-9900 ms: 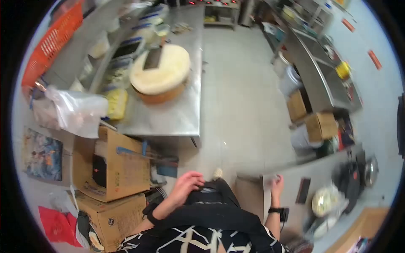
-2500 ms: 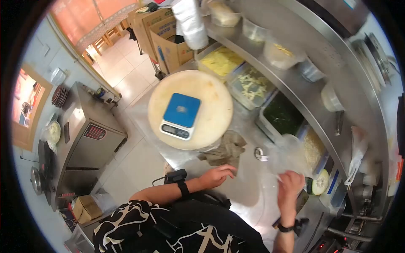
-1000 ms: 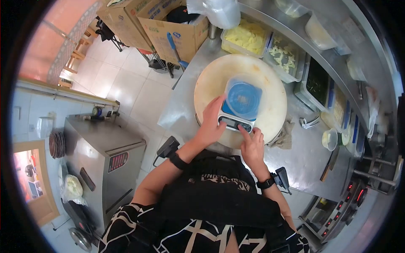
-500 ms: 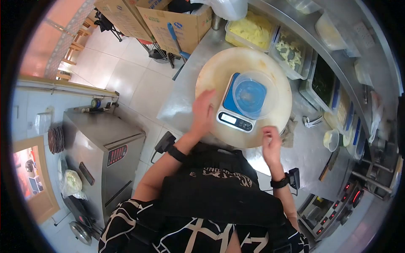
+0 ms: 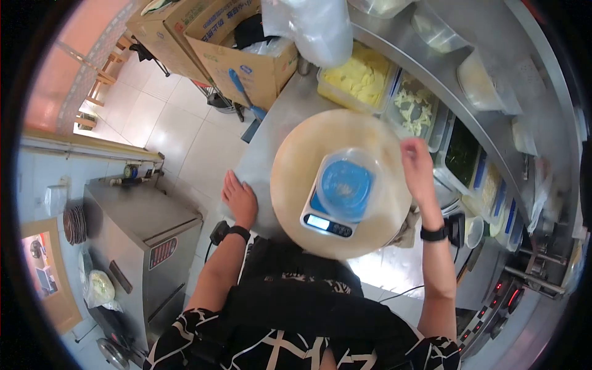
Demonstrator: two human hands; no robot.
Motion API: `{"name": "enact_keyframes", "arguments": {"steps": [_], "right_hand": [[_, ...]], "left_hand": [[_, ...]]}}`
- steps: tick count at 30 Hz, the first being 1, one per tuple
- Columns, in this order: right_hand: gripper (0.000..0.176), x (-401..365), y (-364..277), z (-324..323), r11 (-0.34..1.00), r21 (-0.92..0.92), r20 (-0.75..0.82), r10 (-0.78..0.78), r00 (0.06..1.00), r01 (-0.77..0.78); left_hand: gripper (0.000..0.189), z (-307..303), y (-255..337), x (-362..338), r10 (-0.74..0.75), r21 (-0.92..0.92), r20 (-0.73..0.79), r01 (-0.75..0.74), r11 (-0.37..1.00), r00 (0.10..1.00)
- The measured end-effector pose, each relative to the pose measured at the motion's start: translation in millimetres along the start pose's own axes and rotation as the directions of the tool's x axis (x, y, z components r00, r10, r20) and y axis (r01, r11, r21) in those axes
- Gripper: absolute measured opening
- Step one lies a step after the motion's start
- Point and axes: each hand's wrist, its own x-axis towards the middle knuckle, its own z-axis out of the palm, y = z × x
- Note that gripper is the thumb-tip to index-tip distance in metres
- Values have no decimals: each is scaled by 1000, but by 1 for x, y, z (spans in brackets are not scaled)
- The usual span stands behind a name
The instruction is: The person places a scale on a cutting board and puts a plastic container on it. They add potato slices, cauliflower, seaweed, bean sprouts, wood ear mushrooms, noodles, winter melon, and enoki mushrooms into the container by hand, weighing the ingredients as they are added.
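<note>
Scale point(image 5: 327, 226) lit, clear tub point(image 5: 346, 185) aboard!

Head view: it's on the round board point(image 5: 296, 160), atop the steel worktop point(image 5: 290, 114). Left hand point(image 5: 240, 200) at the worktop's edge, fingers slightly spread; right hand point(image 5: 419, 172) by the board's rim, fingers curled, any pinch impossible to tell. Cardboard boxes point(image 5: 240, 68) beyond, tiled floor point(image 5: 179, 135) and steel cabinet point(image 5: 142, 216) left.

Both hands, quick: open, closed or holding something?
Left hand: open, fingers spread at the steel counter, nothing seen in it.
Right hand: fingers bent, by the round board; whether it holds anything can't be told.
</note>
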Motion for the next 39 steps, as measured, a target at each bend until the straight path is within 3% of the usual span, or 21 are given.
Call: {"name": "enact_keyframes", "arguments": {"steps": [4,6,7,9,10,12,13,15,19,22,24,25,27,28,29,31,32,34,36,38,39], "right_hand": [[29,119,45,54,984,-91,178,-136,975,154],[47,170,84,84,939,-322,233,-44,971,120],[47,189,91,91,938,-322,234,-50,971,126],[64,216,106,105,818,-575,333,251,909,-15],[64,225,118,113,818,-575,336,253,907,-15],[78,233,144,131,966,-218,443,-27,896,137],[78,236,154,141,968,-217,449,-19,893,129],[77,233,170,162,829,-527,387,39,921,186],[74,230,126,143,724,-682,363,221,905,97],[62,235,149,134,812,-547,416,54,908,202],[40,232,144,120,906,-413,270,20,963,97],[40,233,141,115,908,-407,279,20,960,99],[37,237,138,105,961,-277,83,44,996,-20],[37,243,145,100,961,-275,88,40,995,-14],[39,248,152,95,977,-104,91,197,976,-188],[43,247,140,85,813,238,136,514,847,-532],[43,245,143,85,814,239,147,508,849,-529],[42,248,130,87,642,578,147,525,838,-503],[33,252,130,84,566,725,93,483,871,-392],[25,250,149,76,422,775,221,517,827,-470],[22,247,150,74,359,835,212,488,846,-416]], "left_hand": [[55,-7,13,2,-64,118,27,60,991,998],[55,-7,13,4,-62,128,23,58,990,998],[55,-6,13,5,-54,143,26,50,988,998],[55,-6,13,6,-56,151,25,51,987,998],[55,-4,13,6,-53,160,27,48,986,998],[55,1,10,7,-54,168,27,48,985,998],[55,-1,11,8,-45,163,26,40,986,999],[55,-2,10,3,-45,167,43,37,985,998],[54,1,9,5,-41,178,22,36,983,999],[54,3,7,4,-40,189,17,36,981,999],[54,2,6,5,-33,189,14,30,981,999],[54,2,7,5,-29,190,12,26,981,999],[54,1,6,5,-29,191,12,27,981,999],[54,2,6,4,-36,187,14,33,982,999],[54,3,5,5,-39,184,17,35,982,999],[54,3,6,7,-45,183,15,42,982,999],[53,2,7,6,-38,161,7,37,986,999],[51,1,6,9,-29,146,-28,33,989,999],[48,6,3,17,-29,-64,-91,23,998,995],[35,-5,41,62,156,-285,-112,-182,941,981],[30,2,60,92,282,-482,-121,-305,822,952]]}}
